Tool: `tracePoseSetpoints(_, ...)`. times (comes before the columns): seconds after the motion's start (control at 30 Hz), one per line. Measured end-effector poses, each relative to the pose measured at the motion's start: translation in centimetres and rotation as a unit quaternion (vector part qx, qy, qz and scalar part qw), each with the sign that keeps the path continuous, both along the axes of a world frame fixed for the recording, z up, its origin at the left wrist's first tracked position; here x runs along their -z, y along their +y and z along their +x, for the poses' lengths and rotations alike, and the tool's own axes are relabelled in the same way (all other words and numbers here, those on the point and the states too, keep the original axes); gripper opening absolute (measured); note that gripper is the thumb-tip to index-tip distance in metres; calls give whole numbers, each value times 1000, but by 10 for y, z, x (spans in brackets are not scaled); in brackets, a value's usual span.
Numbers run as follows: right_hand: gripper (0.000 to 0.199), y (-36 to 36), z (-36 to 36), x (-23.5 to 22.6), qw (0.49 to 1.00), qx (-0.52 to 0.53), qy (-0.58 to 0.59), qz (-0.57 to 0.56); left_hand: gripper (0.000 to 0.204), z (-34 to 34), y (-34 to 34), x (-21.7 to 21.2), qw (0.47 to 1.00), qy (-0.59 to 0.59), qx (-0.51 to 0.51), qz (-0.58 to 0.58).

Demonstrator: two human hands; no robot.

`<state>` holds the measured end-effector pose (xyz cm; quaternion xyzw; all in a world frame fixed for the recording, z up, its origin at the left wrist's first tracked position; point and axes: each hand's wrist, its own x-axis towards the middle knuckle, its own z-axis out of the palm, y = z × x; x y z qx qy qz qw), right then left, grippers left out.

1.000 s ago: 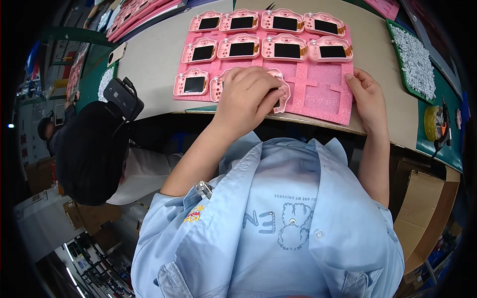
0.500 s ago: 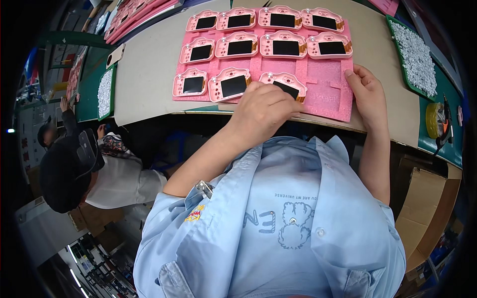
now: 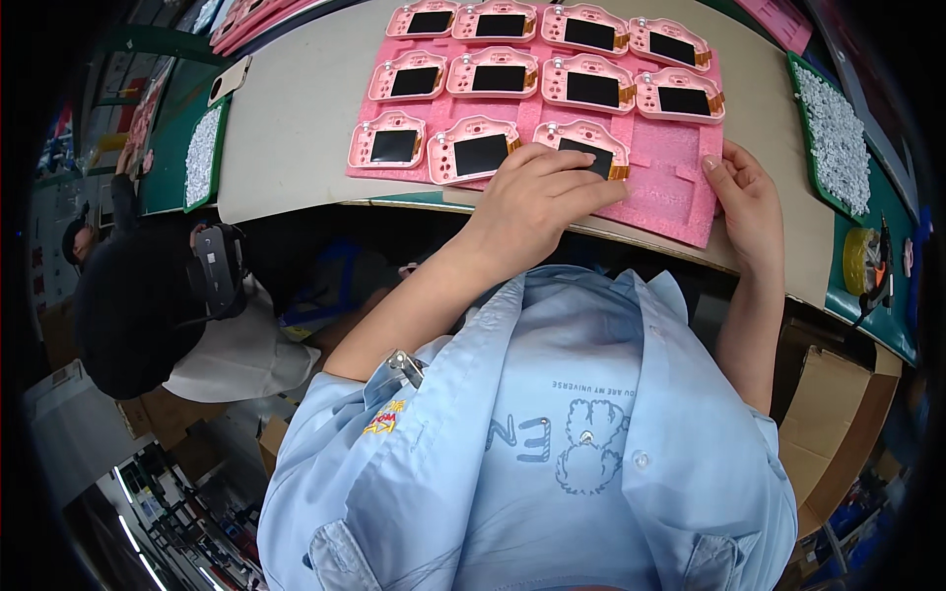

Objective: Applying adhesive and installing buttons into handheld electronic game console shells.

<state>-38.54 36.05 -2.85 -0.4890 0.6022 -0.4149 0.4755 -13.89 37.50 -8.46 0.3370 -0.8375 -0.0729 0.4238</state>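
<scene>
A pink foam tray (image 3: 680, 202) lies on the beige table (image 3: 296, 118) and carries three rows of pink camera-shaped shells with black screens. My left hand (image 3: 537, 197) lies over the near row's rightmost shell (image 3: 586, 143), its fingers on that shell's lower edge. The near-row shell (image 3: 478, 150) just left of it is uncovered. My right hand (image 3: 744, 197) grips the tray's near right corner with the thumb on top. The tray spot between my hands holds no shell.
Green mats with heaps of small white parts sit at the right (image 3: 833, 138) and left (image 3: 202, 153). A phone (image 3: 229, 79) lies at the table's left. A yellow roll (image 3: 862, 261) is at the far right. A dark-haired person (image 3: 128, 315) sits below left. Cardboard boxes (image 3: 828, 414) stand at my right.
My left hand has slid back toward me, uncovering the near row's shells. The person at left has shifted lower. My right hand stays on the tray's corner.
</scene>
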Motion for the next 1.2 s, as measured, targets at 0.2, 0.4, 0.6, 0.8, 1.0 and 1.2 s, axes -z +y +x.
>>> tracePoseSetpoints(0.2, 30, -1, 1, 4, 999, 34, 3, -28, 27, 9, 7, 3, 999, 36, -12, -17)
tracePoseSetpoints(0.4, 32, 0, 10, 4, 982, 124, 110, -96, 27, 74, 23, 33, 989, 128, -48, -61)
tracePoseSetpoints(0.6, 33, 4, 9, 6, 931, 148, 301, -143, 29, 120, 48, 51, 974, 170, -137, -51)
tracePoseSetpoints(0.8, 33, 7, 1, 11, 940, 172, 252, -152, 22, 169, 16, 7, 931, 87, -345, -89)
tracePoseSetpoints(1.0, 32, 12, 11, 5, 949, 145, 233, -156, 25, 237, -33, 10, 878, 70, -438, 182)
tracePoseSetpoints(1.2, 29, 32, 17, -8, 937, 157, 226, -217, 28, 222, -32, 13, 908, 26, -377, 182)
